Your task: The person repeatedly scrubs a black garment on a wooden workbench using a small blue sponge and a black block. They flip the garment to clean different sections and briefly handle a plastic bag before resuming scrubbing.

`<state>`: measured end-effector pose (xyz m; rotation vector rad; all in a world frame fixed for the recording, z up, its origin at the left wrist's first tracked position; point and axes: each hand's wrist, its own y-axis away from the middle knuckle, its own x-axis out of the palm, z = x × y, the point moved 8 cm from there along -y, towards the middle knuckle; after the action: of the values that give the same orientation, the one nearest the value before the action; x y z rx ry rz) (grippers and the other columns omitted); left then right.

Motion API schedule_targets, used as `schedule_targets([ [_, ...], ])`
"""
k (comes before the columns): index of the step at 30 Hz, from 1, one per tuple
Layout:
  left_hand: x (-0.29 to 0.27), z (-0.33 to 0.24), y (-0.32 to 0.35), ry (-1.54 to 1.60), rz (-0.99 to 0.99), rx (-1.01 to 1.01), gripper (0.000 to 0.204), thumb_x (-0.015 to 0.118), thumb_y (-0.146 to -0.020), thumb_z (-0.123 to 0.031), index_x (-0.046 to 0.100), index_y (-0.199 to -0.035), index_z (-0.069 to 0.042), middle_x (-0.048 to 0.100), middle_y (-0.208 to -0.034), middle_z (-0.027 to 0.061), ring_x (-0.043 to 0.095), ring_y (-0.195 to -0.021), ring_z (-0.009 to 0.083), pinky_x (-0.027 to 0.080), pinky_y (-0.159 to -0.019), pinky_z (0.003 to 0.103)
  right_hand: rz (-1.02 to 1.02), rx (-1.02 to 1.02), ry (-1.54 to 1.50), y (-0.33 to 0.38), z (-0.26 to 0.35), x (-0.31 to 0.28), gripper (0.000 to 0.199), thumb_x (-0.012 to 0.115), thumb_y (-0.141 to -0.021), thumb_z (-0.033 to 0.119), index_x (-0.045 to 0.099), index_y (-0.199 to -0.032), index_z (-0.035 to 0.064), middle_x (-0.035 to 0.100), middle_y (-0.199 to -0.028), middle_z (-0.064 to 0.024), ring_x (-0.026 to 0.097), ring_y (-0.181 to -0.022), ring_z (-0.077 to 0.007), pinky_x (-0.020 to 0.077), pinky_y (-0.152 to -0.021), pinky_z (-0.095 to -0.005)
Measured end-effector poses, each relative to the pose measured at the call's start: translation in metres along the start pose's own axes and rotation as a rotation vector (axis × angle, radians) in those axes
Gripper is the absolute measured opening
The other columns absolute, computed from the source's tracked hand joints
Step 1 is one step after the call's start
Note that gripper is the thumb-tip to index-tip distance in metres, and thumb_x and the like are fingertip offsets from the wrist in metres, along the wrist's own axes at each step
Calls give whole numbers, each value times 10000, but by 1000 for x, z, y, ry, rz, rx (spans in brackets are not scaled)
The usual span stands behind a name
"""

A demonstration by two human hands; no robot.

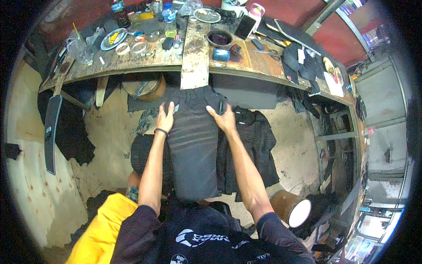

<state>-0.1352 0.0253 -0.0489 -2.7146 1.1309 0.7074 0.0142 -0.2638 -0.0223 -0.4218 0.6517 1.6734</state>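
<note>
A black garment with a gathered, elastic-looking waistband (193, 145) hangs down in front of me, its top edge around or against the end of a stained wooden board (194, 61) that juts from the workbench. My left hand (165, 118) grips its left edge just below the waistband, the thumb on the front. On the opposite edge my right hand (223, 118) pinches the cloth, thumb on top and fingers mostly behind. A small pale patch shows beside the left fingers. The cloth between the hands has faint crosswise creases.
More black garments (255, 145) lie beneath and to the right. On the workbench (154, 57) are a plastic bottle (169, 20), a dark bowl (219, 38), scissors (269, 53) and tape rolls (139, 47). A yellow cloth (105, 224) and a round drum (290, 207) sit near me.
</note>
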Motion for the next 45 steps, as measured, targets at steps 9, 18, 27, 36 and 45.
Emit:
schedule_targets([
  [9, -6, 59, 162, 248, 212, -67, 604, 457, -1154, -286, 305, -1655, 15, 543, -1544, 254, 545, -1423, 334, 421, -1166, 395, 146, -93, -448, 123, -58, 7, 822, 739, -975, 517, 531, -1507, -74, 614, -1460, -323, 582, -1392, -444, 439, -1177, -472],
  [18, -60, 12, 376, 259, 981, -608, 420, 749, -1026, -292, 693, -1331, -8, 731, -1260, 25, 635, -1156, 153, 467, -1079, 337, 522, 284, -227, 354, -214, -62, 781, 724, -986, 557, 537, -1557, 58, 608, -1510, -237, 578, -1408, -363, 435, -1189, -469],
  [27, 170, -199, 452, 103, 1387, 454, 571, 677, -1028, -310, 481, -1465, 1, 698, -1239, 294, 704, -1104, 476, 559, -950, 502, -220, 432, -410, 358, -320, -240, 505, 675, -1068, 213, 553, -1491, -34, 666, -1408, -184, 613, -1296, -263, 471, -1121, -390],
  [36, 232, -248, 376, 435, 1228, 548, 713, 678, -941, -93, 340, -1569, -86, 535, -1529, 192, 537, -1451, 373, 439, -1193, 480, -695, 357, -717, 353, -291, -298, 649, 680, -1071, 398, 500, -1524, -30, 582, -1497, -142, 558, -1331, -256, 445, -1141, -409],
  [45, 218, -249, 190, -244, 348, 850, 663, 723, -942, -468, 559, -1492, -136, 354, -1671, 268, 338, -1547, 474, 321, -1252, 565, -678, 155, -186, 97, -253, -314, 778, 592, -1073, 547, 458, -1547, -55, 481, -1594, -279, 468, -1473, -411, 355, -1225, -462],
])
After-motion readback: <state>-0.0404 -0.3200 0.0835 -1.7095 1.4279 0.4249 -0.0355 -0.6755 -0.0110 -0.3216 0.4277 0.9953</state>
